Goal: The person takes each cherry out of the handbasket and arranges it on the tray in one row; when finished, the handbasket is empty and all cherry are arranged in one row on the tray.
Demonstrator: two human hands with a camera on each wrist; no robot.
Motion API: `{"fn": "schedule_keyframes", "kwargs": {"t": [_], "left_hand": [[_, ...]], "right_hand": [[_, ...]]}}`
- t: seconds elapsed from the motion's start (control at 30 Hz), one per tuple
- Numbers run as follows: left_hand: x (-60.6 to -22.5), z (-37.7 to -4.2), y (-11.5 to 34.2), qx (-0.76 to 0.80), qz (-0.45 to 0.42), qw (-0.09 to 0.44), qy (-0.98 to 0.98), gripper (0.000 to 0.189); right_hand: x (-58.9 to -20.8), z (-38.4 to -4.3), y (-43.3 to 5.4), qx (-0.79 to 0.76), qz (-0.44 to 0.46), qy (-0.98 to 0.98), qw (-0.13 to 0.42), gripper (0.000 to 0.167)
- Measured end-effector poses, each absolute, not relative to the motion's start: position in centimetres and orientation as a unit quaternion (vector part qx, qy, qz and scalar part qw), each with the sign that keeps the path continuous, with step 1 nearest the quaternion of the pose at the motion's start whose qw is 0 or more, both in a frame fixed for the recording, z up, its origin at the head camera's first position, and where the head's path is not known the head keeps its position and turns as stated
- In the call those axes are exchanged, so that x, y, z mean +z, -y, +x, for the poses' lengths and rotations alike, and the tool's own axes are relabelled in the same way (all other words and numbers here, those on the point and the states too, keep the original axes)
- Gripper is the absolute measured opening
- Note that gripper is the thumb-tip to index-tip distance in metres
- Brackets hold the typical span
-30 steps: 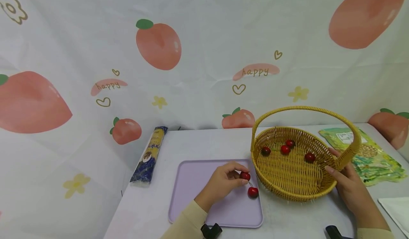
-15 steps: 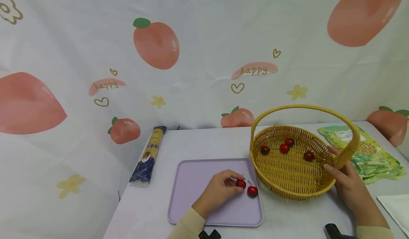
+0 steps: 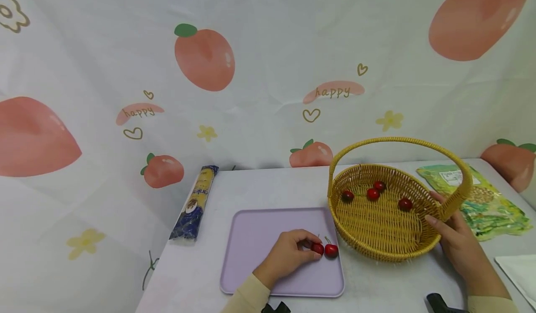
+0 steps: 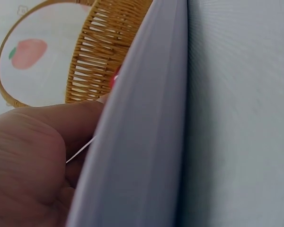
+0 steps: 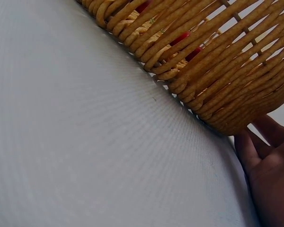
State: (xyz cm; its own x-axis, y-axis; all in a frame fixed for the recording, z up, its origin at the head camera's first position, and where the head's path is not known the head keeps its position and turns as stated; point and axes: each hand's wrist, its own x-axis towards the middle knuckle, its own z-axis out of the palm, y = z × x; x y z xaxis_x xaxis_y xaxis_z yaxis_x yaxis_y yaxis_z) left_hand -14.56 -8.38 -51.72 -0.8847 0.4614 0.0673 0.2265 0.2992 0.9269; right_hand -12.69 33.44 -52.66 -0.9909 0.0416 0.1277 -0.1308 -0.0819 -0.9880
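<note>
On the lilac tray [image 3: 247,238], my left hand [image 3: 286,256] pinches a red cherry [image 3: 318,248] between thumb and fingers, low over the surface. Just to its right lies a second cherry [image 3: 331,251] with its stem pointing up. My right hand [image 3: 459,250] grips the right side of a yellow wicker basket [image 3: 377,231], thumb over the rim near the handle's foot. Inside the basket are several cherries [image 3: 405,204]. The left wrist view shows the tray's edge [image 4: 132,156] hiding most of the fingertips. From the right wrist, fingers [image 5: 248,151] touch the basket's lower side.
A blue and yellow packet [image 3: 194,206] lies at the table's left edge. Behind my right hand is a green bag [image 3: 481,201], with a white sheet [image 3: 519,273] nearer the right edge. A patterned cloth [image 3: 259,117] hangs behind the table.
My left hand has brought its cherry down and toward me, from above the second cherry to beside it. The right hand keeps its grip on the basket.
</note>
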Motion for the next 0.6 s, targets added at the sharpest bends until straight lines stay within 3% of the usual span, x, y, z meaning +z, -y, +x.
{"fn": "schedule_keyframes", "kwargs": {"t": [0.6], "left_hand": [[-51.64, -14.38, 8.33, 0.538, 0.221, 0.099, -0.807, 0.027]], "right_hand": [[-52.83, -12.68, -33.48, 0.738, 0.032, 0.671, 0.056, 0.068]]}}
